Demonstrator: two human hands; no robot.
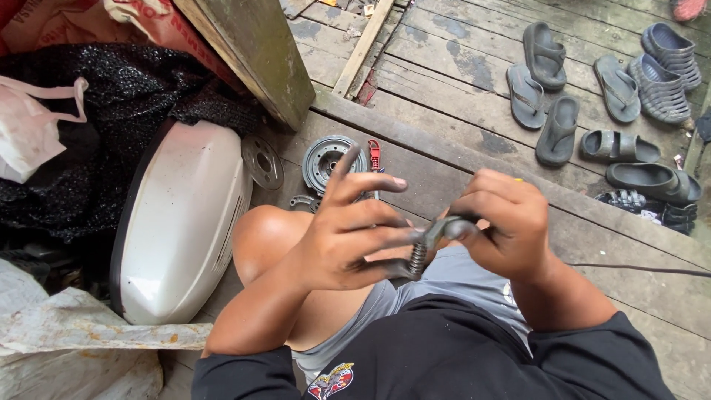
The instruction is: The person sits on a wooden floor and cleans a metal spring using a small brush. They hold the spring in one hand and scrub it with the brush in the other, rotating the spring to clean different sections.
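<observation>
Clutter check: white scooter fairing panel [181,222] lies on the plank floor [444,148] just left of the bent knee [259,237], black mesh sheet [111,126] behind it. Round grey hub part [324,159] and a flat disc [263,161] sit on the floor past the knee, a small red tool [374,154] just beside the hub. Grey sandals [592,96] are scattered toward the floor's far right corner, well apart from the hands.

Part: small dark metal piece with a coil spring [426,248], held over the lap, between both hands. Right hand [503,226]: grip closed on the piece's upper end, fingers curled over it. Left hand [348,230]: thumb and lower fingers pinch the spring end, index and middle fingers splayed upward, greasy.

Room: open boards ahead and right of the hands; fairing panel and knee crowd the left side. Thin black cable [637,268] runs along the floor right of the right forearm.
</observation>
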